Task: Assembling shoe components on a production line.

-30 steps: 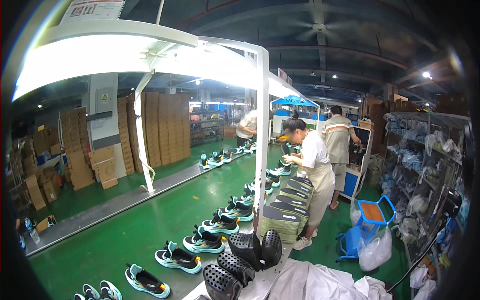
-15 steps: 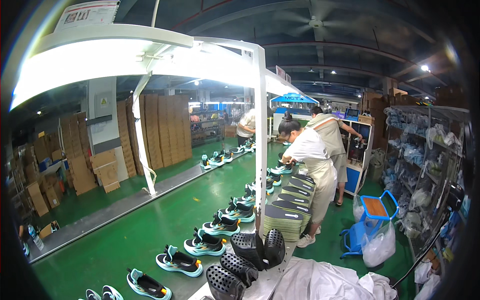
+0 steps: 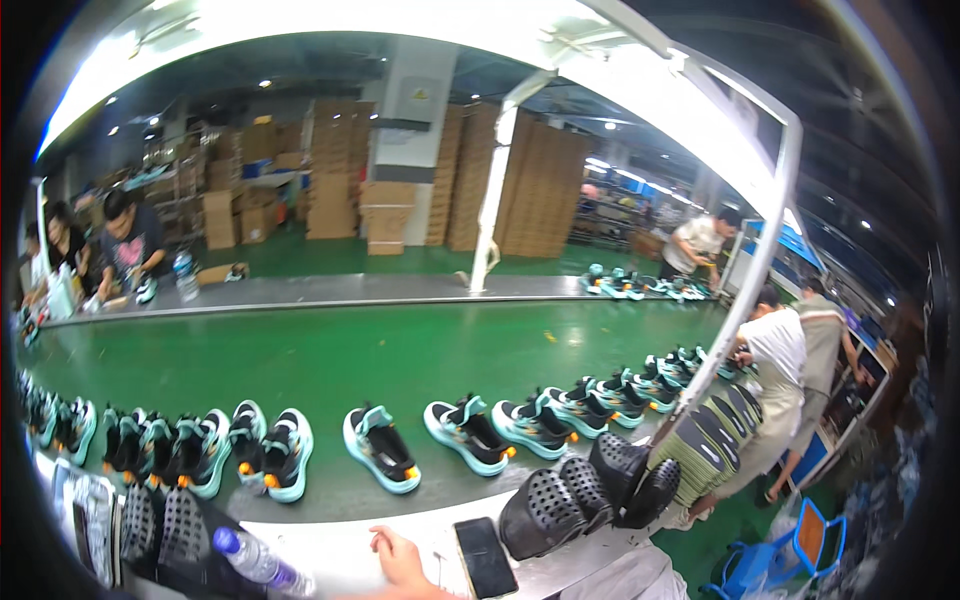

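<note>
My right hand (image 3: 398, 562) is at the lower edge over a white work surface (image 3: 330, 545), its forearm coming in from the lower right. Its fingers look loosely bent and apart, with nothing seen in them. Just right of it lies a black phone (image 3: 485, 556). To its left a clear plastic bottle (image 3: 262, 562) with a purple cap lies tilted. My left hand is out of view. Beyond the surface a row of black and turquoise sneakers (image 3: 383, 450) stands on a dark conveyor belt (image 3: 330, 490).
Black perforated clogs (image 3: 545, 510) stand at right, more clogs (image 3: 185, 525) at left. Past them are stacked insoles (image 3: 705, 455), a white post (image 3: 755, 260) and a person in a white shirt (image 3: 775, 345). A second line (image 3: 380, 290) runs across the green floor, with people seated at far left.
My view has swung left and down. My right hand, the phone and the bottle have come into sight, and the insoles and co-workers have shifted to the right.
</note>
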`<action>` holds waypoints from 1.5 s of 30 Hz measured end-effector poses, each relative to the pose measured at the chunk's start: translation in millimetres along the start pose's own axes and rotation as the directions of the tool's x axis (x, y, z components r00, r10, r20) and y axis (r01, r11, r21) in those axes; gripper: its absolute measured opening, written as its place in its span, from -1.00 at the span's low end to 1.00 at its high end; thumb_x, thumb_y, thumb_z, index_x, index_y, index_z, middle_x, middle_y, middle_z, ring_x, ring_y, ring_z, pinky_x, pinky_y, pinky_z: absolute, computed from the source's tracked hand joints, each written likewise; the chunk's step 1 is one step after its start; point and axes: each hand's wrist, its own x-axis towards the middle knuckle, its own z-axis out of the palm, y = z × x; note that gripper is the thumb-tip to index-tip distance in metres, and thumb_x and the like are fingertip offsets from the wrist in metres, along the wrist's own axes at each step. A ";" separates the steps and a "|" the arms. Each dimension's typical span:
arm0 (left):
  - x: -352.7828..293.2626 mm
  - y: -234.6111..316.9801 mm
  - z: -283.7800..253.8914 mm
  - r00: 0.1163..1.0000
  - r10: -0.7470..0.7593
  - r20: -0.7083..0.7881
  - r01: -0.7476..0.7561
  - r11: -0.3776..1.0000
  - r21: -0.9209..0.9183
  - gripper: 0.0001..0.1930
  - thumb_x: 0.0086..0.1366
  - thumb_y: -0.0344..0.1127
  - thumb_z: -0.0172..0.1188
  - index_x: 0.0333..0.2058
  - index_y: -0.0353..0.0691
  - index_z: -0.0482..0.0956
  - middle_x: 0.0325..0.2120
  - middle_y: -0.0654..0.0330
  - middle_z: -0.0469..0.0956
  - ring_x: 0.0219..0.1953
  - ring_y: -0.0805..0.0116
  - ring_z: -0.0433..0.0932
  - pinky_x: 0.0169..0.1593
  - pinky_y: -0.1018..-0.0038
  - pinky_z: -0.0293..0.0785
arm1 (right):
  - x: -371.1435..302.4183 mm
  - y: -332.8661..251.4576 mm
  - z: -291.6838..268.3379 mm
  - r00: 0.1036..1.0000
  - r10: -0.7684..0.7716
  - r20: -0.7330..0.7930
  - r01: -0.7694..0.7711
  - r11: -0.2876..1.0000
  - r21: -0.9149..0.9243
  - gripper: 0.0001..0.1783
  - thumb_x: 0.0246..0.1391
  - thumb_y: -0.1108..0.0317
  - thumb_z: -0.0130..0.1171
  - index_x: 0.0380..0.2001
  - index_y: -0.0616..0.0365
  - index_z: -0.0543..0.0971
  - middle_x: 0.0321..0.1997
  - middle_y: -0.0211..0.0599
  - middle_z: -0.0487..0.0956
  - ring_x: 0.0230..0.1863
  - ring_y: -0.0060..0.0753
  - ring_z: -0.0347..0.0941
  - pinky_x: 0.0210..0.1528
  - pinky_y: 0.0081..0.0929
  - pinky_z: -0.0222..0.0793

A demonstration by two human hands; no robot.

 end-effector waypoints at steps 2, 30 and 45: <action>25.4 -7.7 7.9 0.920 0.345 0.186 -0.339 0.938 -0.068 -0.40 0.26 0.16 0.01 0.02 -0.28 0.46 0.04 -0.31 0.33 0.20 -0.37 0.12 0.15 -0.15 0.11 | 0.6 -13.4 4.6 1.000 -0.021 0.012 0.021 0.999 0.025 -0.75 0.10 0.51 -0.09 -0.19 0.22 0.52 -0.50 -0.32 0.56 -0.43 -0.50 0.50 -0.30 -0.57 0.39; -95.3 -91.9 -214.2 0.640 -0.050 -0.767 0.579 -0.625 0.524 -0.49 0.09 -0.04 0.19 -0.11 -0.33 0.44 -0.23 -0.10 0.54 -0.18 -0.01 0.52 -0.06 0.25 0.45 | -110.0 -0.1 -43.0 0.998 -0.047 0.041 0.035 0.963 0.267 -0.72 0.11 0.48 -0.13 -0.18 0.25 0.53 -0.49 -0.22 0.56 -0.52 -0.39 0.46 -0.43 -0.45 0.38; -91.0 -161.3 -204.7 0.460 -0.487 -0.742 0.261 -0.725 0.638 -0.16 0.12 -0.32 0.18 0.32 0.19 -0.09 -0.54 0.05 0.58 -0.43 0.07 0.58 -0.32 0.21 0.48 | -127.3 -3.2 -46.1 0.976 -0.208 0.063 0.211 0.976 -0.054 -0.77 -0.01 0.40 0.00 -0.27 0.15 0.55 -0.36 -0.05 0.57 -0.29 0.05 0.50 -0.24 -0.22 0.40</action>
